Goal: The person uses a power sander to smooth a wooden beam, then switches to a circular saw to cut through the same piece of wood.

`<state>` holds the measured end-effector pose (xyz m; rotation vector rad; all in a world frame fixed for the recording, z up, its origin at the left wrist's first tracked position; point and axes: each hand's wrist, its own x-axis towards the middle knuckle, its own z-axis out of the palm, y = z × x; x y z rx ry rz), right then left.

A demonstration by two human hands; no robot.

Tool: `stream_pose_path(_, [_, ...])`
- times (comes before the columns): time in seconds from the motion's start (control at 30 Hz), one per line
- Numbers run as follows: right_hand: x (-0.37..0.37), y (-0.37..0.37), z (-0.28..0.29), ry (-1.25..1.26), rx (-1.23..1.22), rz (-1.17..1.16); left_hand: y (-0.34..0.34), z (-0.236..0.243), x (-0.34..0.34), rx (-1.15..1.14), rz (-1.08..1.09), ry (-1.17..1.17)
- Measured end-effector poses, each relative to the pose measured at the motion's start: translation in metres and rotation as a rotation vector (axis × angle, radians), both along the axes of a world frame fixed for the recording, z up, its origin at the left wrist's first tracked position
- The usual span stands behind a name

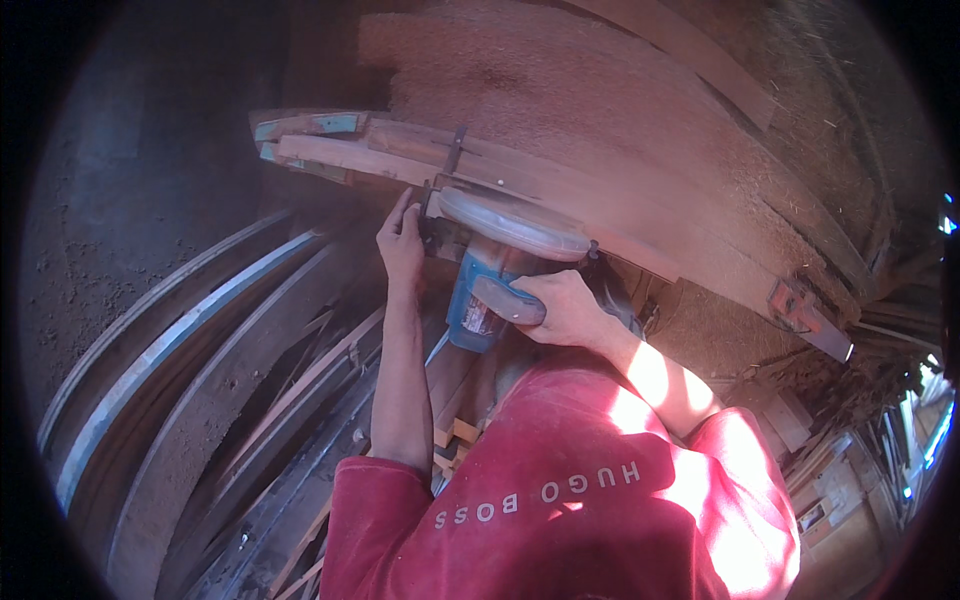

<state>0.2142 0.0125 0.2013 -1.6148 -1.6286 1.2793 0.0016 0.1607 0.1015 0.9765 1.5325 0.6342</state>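
A blue circular saw point(477, 300) with a rounded silver blade guard point(515, 225) rests on a long wooden plank point(350, 155). My right hand point(568, 308) is wrapped around its rear handle. My left hand point(402, 250) is at the front end of the saw, fingers bent against the edge of its base; the fingertips are partly hidden. A dark metal bar point(455, 150) sticks out from the saw's base across the plank. The blade and the cut are out of sight beneath the guard.
Reddish sawdust coats a broad wooden surface point(560, 110) beyond the saw. Several long boards point(190, 400) lie at the lower left, bent by the lens. A red-handled tool with a flat pale blade point(795, 305) lies at the right, with scrap wood point(845, 490) below it.
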Motion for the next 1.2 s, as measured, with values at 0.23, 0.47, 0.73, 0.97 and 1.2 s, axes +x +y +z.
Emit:
stream_pose_path(0.23, [-0.011, 0.011, 0.003, -0.011, 0.010, -0.004, 0.008, 0.000, -0.011, 0.029, -0.002, 0.002])
stream_pose_path(0.47, [-0.027, 0.027, 0.001, -0.019, 0.028, 0.007, 0.024, -0.013, -0.032, 0.037, 0.007, -0.020])
stream_pose_path(0.73, [-0.034, 0.028, -0.003, -0.029, 0.009, 0.020, 0.031, -0.004, -0.038, -0.016, -0.008, 0.019])
stream_pose_path(0.97, [-0.040, 0.027, -0.010, -0.023, 0.028, 0.003, 0.033, 0.001, -0.037, -0.006, 0.007, 0.000])
stream_pose_path(1.2, [-0.045, 0.021, -0.011, -0.007, 0.049, -0.032, 0.026, 0.003, -0.039, 0.028, -0.007, 0.059])
